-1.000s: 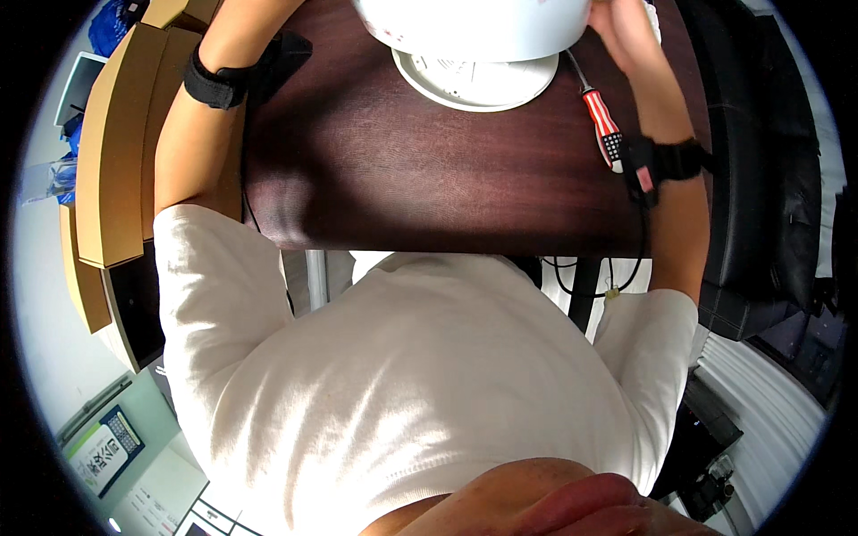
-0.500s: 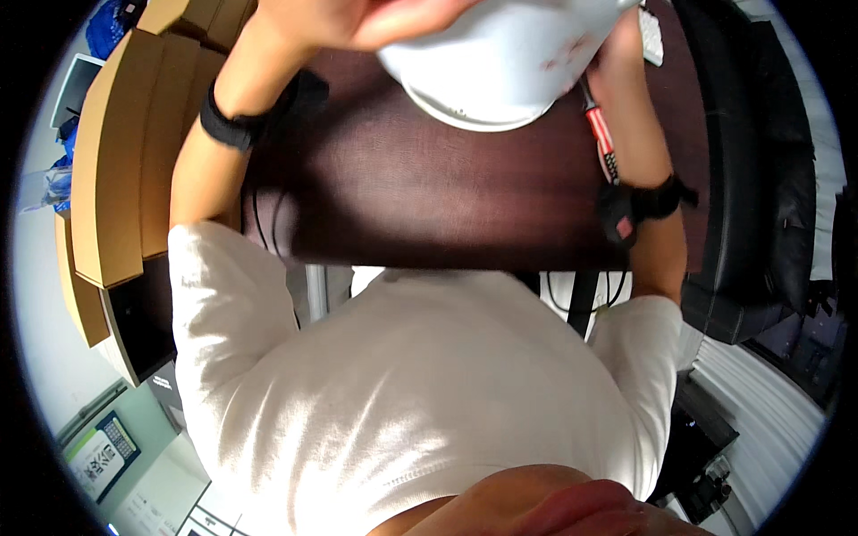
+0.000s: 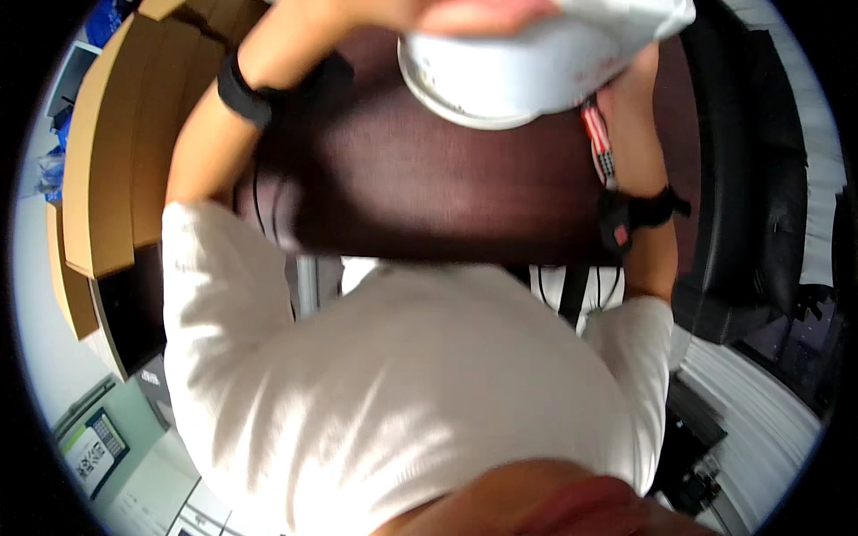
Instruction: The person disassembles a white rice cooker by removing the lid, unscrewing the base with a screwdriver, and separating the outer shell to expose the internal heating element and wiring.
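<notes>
A white bowl-like vessel [image 3: 518, 76] with a rounded side, a ring-shaped edge and faint reddish marks is held tilted above the dark table, partly cut off by the top of the view. My left hand [image 3: 487, 16], smeared by motion, is closed over its upper side. On the other side my right hand [image 3: 631, 82] grips it low, under a pointed corner; most of those fingers are hidden behind the vessel. A slim red, white and black strip [image 3: 596, 134] runs along my right wrist. Both wrists wear black bands.
The dark brown table [image 3: 429, 196] spans the middle. Cardboard boxes [image 3: 103, 152] stand at the left, with blue plastic things behind them. A black padded seat [image 3: 746, 179] lies along the right. Thin black cables [image 3: 259, 205] hang near the table's front edge.
The vessel has shifted slightly right and tipped, its pointed corner now further right. My left hand has moved right along with it, while the right has moved only slightly.
</notes>
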`<action>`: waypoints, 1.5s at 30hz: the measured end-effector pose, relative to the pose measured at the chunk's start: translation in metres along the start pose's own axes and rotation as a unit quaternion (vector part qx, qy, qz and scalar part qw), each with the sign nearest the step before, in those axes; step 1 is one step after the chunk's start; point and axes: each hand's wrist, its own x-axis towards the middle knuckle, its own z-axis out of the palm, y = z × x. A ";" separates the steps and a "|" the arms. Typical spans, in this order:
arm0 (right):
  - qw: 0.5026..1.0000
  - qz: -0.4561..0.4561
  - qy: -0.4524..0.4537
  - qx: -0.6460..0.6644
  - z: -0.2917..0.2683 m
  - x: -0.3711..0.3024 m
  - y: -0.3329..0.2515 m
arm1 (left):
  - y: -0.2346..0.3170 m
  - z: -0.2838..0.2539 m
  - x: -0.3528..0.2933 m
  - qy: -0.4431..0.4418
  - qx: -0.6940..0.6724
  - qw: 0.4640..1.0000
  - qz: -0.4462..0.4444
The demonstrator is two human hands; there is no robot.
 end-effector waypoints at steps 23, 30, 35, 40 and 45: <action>0.974 0.201 -0.017 0.102 -0.053 0.037 0.023 | -0.090 -0.014 -0.038 0.075 -0.176 0.795 -0.576; 0.949 0.137 -0.040 -0.280 -0.040 0.003 0.017 | -0.096 0.002 -0.074 0.108 -0.195 0.796 -0.563; 0.947 0.114 -0.048 -0.298 -0.074 -0.006 0.045 | -0.107 0.011 -0.093 0.086 -0.214 0.666 -0.709; 0.926 0.112 -0.035 -0.359 -0.078 -0.024 0.056 | -0.116 0.020 -0.106 0.016 -0.155 0.747 -0.646; 0.910 0.116 -0.041 -0.396 -0.073 -0.033 0.058 | -0.134 0.026 -0.126 -0.032 -0.116 0.811 -0.572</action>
